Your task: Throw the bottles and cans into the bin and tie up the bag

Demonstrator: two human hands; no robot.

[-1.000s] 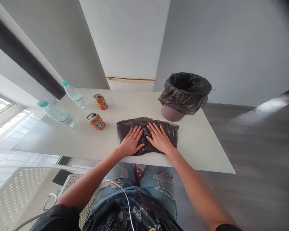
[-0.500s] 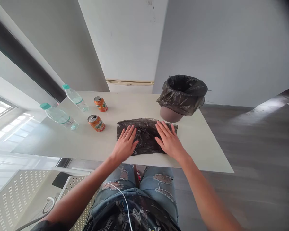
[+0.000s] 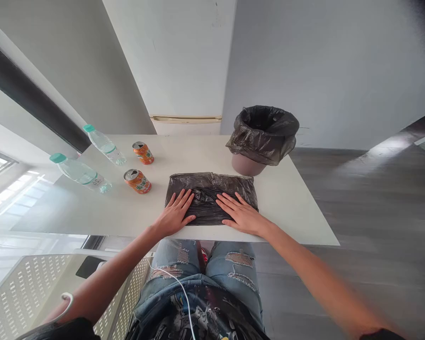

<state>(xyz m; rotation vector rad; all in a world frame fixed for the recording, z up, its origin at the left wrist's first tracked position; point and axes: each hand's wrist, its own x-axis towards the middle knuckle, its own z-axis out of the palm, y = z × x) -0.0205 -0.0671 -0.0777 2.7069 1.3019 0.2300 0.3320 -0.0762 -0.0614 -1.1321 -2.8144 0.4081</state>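
Note:
A black plastic garbage bag [image 3: 212, 182] lies flat and creased on the white table in front of me. My left hand [image 3: 177, 212] rests palm down on its left part, fingers stretched out. On its right part lies my right hand [image 3: 239, 213], flat too, with the fingertips pointing up and inward. Wrinkles bunch between the two hands. Just behind the bag, to the right, stands a brownish trash can [image 3: 248, 165] with a black liner [image 3: 265, 144] folded over its rim.
Two orange drink cans, a nearer one [image 3: 137, 181] and a farther one [image 3: 143, 153], stand left of the bag. Beyond them are two clear bottles with teal caps, one nearer [image 3: 80, 172] and one farther [image 3: 104, 144]. The white table's [image 3: 297, 212] front edge is close to my legs.
Both hands have slid nearer to me over the bag, the right one also inward. The bag lies flatter, with its far part more exposed. The view has shifted slightly.

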